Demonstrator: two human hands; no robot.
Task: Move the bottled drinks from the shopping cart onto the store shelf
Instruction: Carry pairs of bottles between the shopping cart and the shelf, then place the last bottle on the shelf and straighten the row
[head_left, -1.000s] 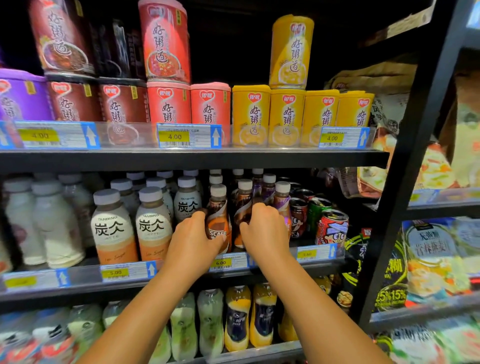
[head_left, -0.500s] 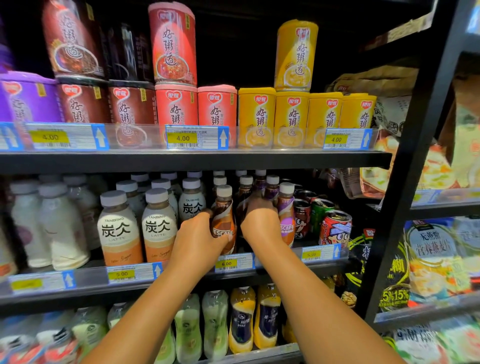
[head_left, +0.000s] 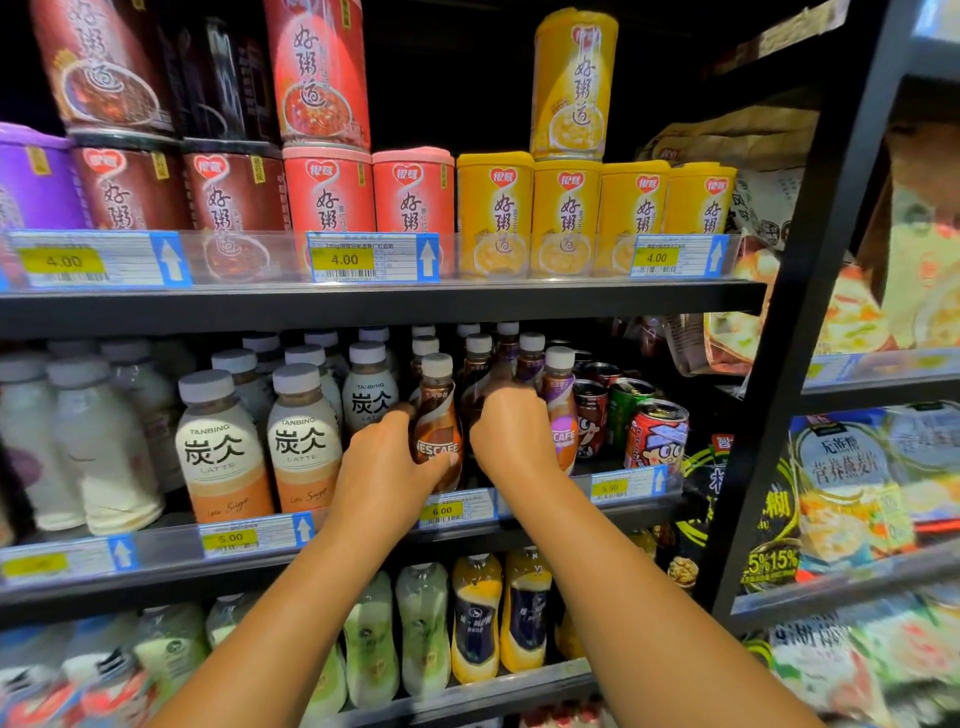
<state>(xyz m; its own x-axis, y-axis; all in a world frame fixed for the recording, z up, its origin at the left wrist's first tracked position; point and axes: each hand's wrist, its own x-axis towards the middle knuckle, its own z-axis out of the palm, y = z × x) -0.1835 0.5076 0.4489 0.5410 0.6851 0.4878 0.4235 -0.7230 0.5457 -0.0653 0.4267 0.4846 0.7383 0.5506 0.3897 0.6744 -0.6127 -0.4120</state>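
While left hand grips Nescafe bottle, right hand grips another.

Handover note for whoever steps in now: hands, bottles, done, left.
Left hand grips the brown Nescafe bottle at the front of the middle shelf, by the 6.00 tag.
Right hand is curled round a dark bottle beside it; the purple Nescafe bottle stands to its right.
Done: both bottles are at the shelf, not yet released.
Left: release them. The cart is out of view, so the remaining count is unknown.

The middle shelf carries latte bottles, Nescafe bottles and cans.
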